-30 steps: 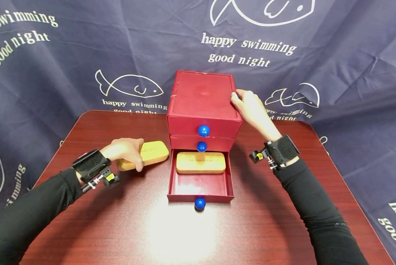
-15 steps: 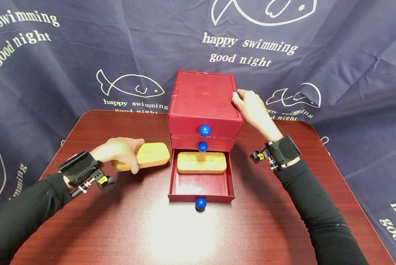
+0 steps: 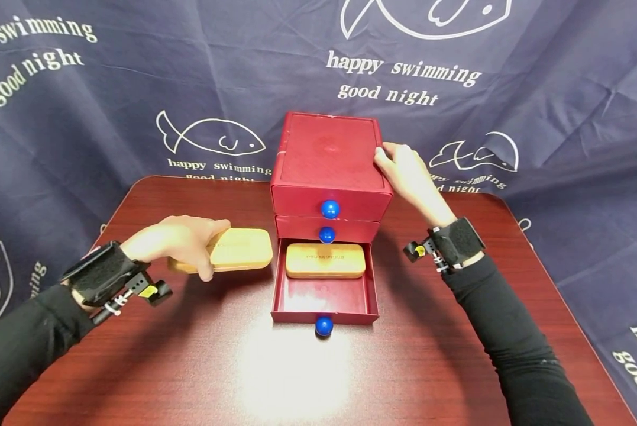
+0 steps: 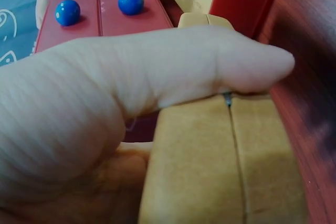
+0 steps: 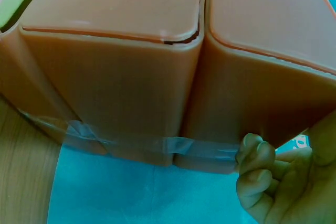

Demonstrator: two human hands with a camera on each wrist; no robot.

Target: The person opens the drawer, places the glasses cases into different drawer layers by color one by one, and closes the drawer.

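My left hand grips a yellow hard glasses case at the left of the drawer cabinet. In the left wrist view the thumb lies across the case over its seam and clasp. It appears raised above the table. My right hand holds the red drawer cabinet at its top right edge. Curled fingers show at the cabinet's rear edge in the right wrist view. The bottom drawer is pulled out, and a second yellow glasses case lies in its rear part.
Two upper drawers are closed, with blue knobs. The bottom drawer's blue knob faces the table front. The brown wooden table shines with glare. A dark blue curtain hangs close behind the cabinet.
My left hand has moved left, while the glasses case in it has turned closer to level, its right end staying near the drawer. My right hand keeps its place on the cabinet.
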